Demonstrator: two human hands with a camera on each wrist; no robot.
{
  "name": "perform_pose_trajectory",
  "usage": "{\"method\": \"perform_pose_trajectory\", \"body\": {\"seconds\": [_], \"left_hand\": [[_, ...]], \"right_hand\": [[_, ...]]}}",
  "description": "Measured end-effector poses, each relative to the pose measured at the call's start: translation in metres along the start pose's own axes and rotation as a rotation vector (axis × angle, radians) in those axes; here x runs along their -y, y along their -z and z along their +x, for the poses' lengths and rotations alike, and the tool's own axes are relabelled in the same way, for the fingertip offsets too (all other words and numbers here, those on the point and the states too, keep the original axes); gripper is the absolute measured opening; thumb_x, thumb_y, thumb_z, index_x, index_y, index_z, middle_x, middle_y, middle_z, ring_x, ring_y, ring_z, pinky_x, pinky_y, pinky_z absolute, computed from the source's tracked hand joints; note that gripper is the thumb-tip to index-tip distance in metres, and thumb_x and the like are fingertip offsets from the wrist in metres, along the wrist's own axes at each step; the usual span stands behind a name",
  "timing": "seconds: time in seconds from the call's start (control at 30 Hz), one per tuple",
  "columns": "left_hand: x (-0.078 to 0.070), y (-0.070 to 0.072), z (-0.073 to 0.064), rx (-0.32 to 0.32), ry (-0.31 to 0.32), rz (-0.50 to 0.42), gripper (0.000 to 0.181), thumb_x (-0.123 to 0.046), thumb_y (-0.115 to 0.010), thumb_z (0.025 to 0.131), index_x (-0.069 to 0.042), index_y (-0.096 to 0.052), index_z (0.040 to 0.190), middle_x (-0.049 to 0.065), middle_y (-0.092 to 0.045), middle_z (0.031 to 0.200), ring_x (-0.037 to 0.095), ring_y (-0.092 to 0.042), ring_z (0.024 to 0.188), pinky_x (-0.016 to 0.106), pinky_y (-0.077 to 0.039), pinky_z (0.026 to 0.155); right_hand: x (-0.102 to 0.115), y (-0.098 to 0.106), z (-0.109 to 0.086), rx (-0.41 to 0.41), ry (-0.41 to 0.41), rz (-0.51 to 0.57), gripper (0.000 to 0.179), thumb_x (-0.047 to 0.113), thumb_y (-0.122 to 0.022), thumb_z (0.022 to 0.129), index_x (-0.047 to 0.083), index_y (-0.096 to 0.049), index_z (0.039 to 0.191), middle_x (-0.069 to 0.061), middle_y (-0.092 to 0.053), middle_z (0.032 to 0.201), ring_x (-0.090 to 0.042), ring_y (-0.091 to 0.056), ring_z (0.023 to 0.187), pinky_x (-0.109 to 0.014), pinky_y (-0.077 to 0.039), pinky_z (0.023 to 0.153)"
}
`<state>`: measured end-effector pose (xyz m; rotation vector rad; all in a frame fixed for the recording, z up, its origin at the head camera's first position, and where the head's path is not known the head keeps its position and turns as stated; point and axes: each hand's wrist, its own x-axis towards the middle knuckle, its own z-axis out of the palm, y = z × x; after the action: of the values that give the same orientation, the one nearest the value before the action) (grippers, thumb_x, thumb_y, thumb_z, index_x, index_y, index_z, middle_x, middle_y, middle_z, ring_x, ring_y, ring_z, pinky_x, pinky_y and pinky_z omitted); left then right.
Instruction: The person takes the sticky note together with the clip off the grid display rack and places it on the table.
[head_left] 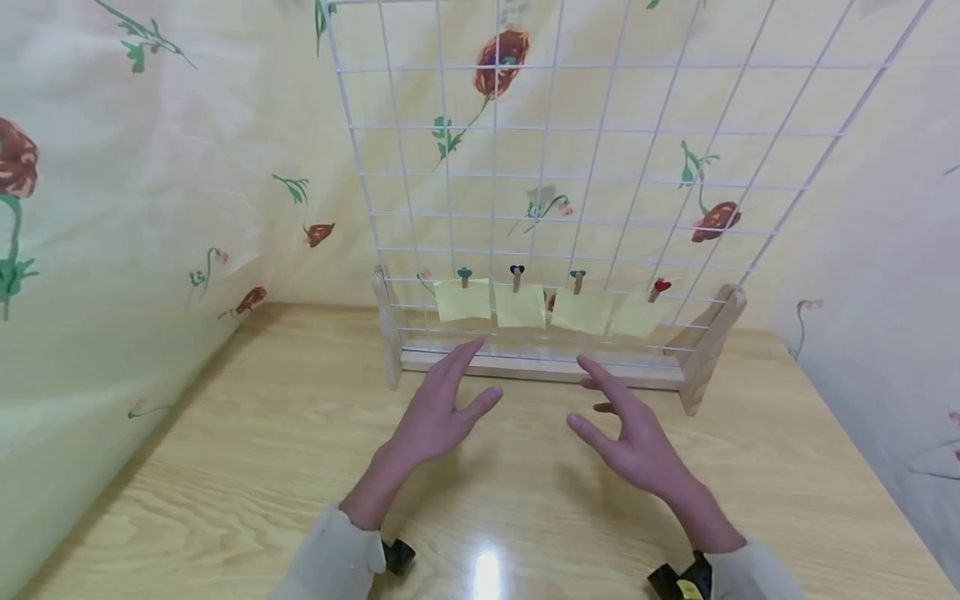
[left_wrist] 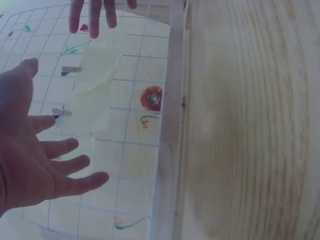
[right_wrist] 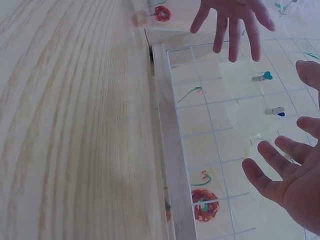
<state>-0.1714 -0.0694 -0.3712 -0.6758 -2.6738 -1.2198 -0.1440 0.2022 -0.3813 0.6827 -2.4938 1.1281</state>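
Both hands hover over the table in front of a white wire grid, fingers spread and palms facing inward. My left hand [head_left: 438,417] holds nothing; its fingertips point toward the grid's left half. Nothing is in my right hand [head_left: 633,437] either, its fingers loosely bent. Four is avoided here: several pale yellow paper notes [head_left: 521,306] hang in a row low on the wire grid [head_left: 525,175]. Small wooden clips with heart tops pin them: a teal-heart clip [head_left: 465,277], a dark-heart clip [head_left: 517,277], another teal-heart clip [head_left: 577,281] and a red-heart clip [head_left: 659,288].
A wooden base bar [head_left: 540,369] with a left foot [head_left: 387,329] and a right foot [head_left: 711,350] carries the grid on the wood-grain table [head_left: 247,467]. Flower-patterned cloth [head_left: 187,167] covers the walls at the back and sides.
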Motion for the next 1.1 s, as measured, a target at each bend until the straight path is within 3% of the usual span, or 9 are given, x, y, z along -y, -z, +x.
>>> {"method": "perform_pose_trajectory", "body": {"seconds": [0.13, 0.27, 0.37, 0.53, 0.8, 1.1], "left_hand": [[0.005, -0.001, 0.0, -0.021, 0.049, -0.136, 0.067, -0.054, -0.049, 0.096, -0.026, -0.026, 0.152, -0.001, -0.031, 0.155, 0.028, -0.03, 0.141, 0.056, -0.035, 0.107], [0.008, 0.0, 0.003, -0.035, 0.087, -0.243, 0.062, -0.05, -0.05, 0.097, -0.026, -0.03, 0.151, 0.0, -0.039, 0.15, 0.03, -0.04, 0.135, 0.052, -0.047, 0.097], [0.01, 0.001, 0.005, -0.039, 0.126, -0.306, 0.059, -0.048, -0.05, 0.097, -0.027, -0.031, 0.15, 0.002, -0.045, 0.145, 0.03, -0.044, 0.131, 0.05, -0.047, 0.097], [0.015, 0.003, 0.008, -0.037, 0.198, -0.436, 0.055, -0.049, -0.049, 0.097, -0.031, -0.034, 0.147, 0.007, -0.049, 0.141, 0.027, -0.048, 0.127, 0.053, -0.046, 0.098], [0.022, 0.003, 0.019, -0.036, 0.268, -0.677, 0.053, -0.044, -0.046, 0.1, -0.021, -0.035, 0.146, 0.017, -0.051, 0.137, 0.035, -0.05, 0.125, 0.045, -0.052, 0.094], [0.029, 0.001, 0.032, 0.023, 0.368, -0.946, 0.066, -0.051, -0.043, 0.099, -0.012, -0.027, 0.149, 0.021, -0.045, 0.143, 0.036, -0.047, 0.129, 0.043, -0.049, 0.099]], "right_hand": [[0.002, -0.002, 0.002, 0.004, -0.019, 0.072, 0.073, 0.007, -0.068, 0.088, 0.025, -0.032, 0.15, -0.005, -0.042, 0.148, -0.021, -0.052, 0.121, -0.038, -0.054, 0.087], [0.007, -0.003, 0.007, 0.007, -0.015, 0.146, 0.07, 0.005, -0.066, 0.09, 0.024, -0.033, 0.149, -0.004, -0.042, 0.148, -0.025, -0.054, 0.119, -0.035, -0.054, 0.086], [0.013, -0.004, 0.013, 0.006, -0.001, 0.204, 0.068, 0.004, -0.064, 0.091, 0.022, -0.035, 0.149, -0.005, -0.044, 0.147, -0.027, -0.056, 0.116, -0.033, -0.055, 0.085], [0.019, -0.008, 0.023, 0.01, 0.03, 0.304, 0.064, -0.001, -0.062, 0.09, 0.019, -0.039, 0.147, -0.005, -0.047, 0.144, -0.019, -0.058, 0.112, -0.029, -0.055, 0.083], [0.022, -0.013, 0.041, 0.03, -0.007, 0.459, 0.057, -0.001, -0.059, 0.092, 0.012, -0.041, 0.145, -0.019, -0.051, 0.135, -0.016, -0.062, 0.102, -0.024, -0.053, 0.087], [0.028, -0.022, 0.065, 0.044, -0.078, 0.637, 0.048, 0.005, -0.055, 0.096, 0.005, -0.043, 0.142, -0.016, -0.057, 0.129, -0.017, -0.064, 0.094, -0.028, -0.057, 0.077]]}}
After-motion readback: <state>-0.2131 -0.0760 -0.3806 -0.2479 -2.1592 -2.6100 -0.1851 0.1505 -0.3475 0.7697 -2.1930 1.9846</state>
